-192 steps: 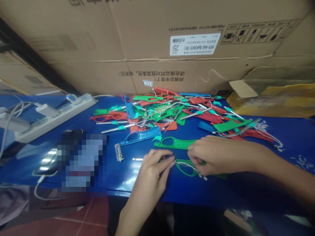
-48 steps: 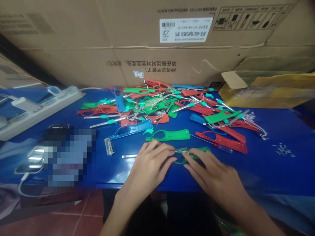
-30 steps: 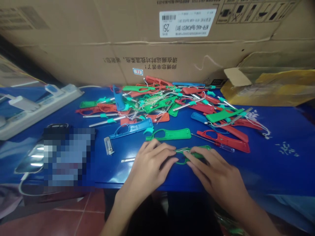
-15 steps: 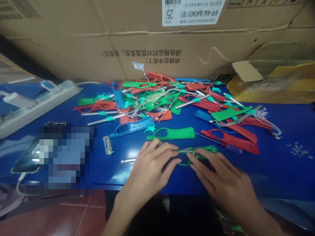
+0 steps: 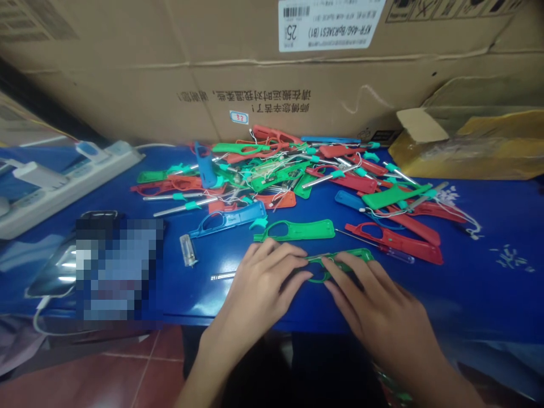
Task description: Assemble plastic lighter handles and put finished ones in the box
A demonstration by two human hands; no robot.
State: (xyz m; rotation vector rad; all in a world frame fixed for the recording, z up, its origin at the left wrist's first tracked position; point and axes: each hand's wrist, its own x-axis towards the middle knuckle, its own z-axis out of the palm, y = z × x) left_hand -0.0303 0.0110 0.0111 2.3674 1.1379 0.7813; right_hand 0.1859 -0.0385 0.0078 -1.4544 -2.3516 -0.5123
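Observation:
A green lighter half-shell (image 5: 362, 254) lies on the blue table between my two hands, with a thin white wire along its upper edge. My left hand (image 5: 266, 277) is closed over its left end, and a silver metal tube (image 5: 221, 276) sticks out to the left from under that hand. My right hand (image 5: 382, 303) has its index finger pressed on the wire and its other fingers curled over the shell's right part. My fingers hide much of the shell. Just beyond lies another green half-shell (image 5: 312, 229), its inside facing up.
A pile of red, green and blue lighter parts (image 5: 272, 170) spreads before a cardboard box (image 5: 140, 85). A screwdriver (image 5: 399, 254) lies by a red half-shell (image 5: 419, 246). A small clear part (image 5: 187, 250), phone (image 5: 55, 272) and power strip (image 5: 80, 184) are left; a yellow-taped carton (image 5: 476, 147) is right.
My right index finger has moved slightly left over the wire, and less of the white wire shows. My left hand stays in place. The view has shifted slightly.

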